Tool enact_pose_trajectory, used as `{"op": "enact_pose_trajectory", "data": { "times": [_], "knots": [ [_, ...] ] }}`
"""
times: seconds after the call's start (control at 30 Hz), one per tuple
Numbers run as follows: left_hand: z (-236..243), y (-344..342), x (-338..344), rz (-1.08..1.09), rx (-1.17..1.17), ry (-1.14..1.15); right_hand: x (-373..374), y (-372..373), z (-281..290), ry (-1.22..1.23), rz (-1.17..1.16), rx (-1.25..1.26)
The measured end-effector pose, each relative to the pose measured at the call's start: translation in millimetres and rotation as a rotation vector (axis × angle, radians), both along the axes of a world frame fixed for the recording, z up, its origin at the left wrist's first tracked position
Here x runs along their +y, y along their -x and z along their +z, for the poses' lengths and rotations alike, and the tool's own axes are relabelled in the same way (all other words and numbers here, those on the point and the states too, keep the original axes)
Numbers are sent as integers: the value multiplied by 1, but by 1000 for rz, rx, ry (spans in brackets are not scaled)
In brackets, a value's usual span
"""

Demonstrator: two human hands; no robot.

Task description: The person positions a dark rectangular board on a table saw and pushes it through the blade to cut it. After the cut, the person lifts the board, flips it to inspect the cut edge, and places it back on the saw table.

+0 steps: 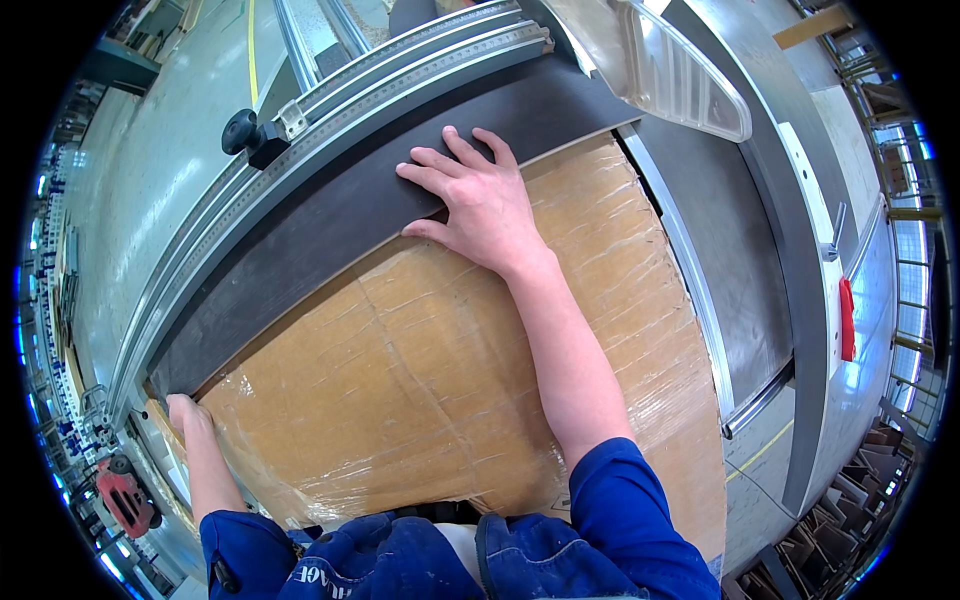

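Observation:
A long dark grey board (330, 260) lies against the metal fence (400, 80) of a panel saw. My right hand (480, 205) rests flat on it with the fingers spread, the thumb near its front edge. At the board's far left end, my left hand (188, 410) is closed round the corner, its fingers partly hidden. Under and in front of the board is a large brown cardboard sheet (450, 350) with clear film over it, reaching to my body. The clear blade guard (690, 85) hangs beyond the board's right end.
A black clamp knob (240, 132) sits on the fence, which carries a scale. To the right run a metal rail (690, 290) and the grey saw table (735, 250), with a red piece (847, 320) on its outer side. Offcuts (830, 520) are piled at lower right.

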State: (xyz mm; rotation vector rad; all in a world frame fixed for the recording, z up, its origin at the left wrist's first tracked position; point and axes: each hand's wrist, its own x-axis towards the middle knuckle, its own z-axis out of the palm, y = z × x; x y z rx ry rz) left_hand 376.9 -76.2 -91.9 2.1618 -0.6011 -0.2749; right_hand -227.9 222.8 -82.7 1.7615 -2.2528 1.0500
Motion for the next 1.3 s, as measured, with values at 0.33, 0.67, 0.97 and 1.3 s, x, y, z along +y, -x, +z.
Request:
{"op": "enact_pose_trajectory", "data": {
  "times": [0.33, 0.67, 0.97, 1.3],
  "knots": [
    [1, 5, 2, 0, -17, -27, -1, 2, -2, -9, 5, 3],
    [4, 18, 5, 8, -18, -39, -2, 4, 0, -69, 5, -10],
    [-5, 5, -2, 2, -21, -39, -1, 4, 0, -41, -4, -26],
    [-6, -6, -4, 6, 69, 70, -1, 3, 2, 10, 13, -37]
  ]
}}
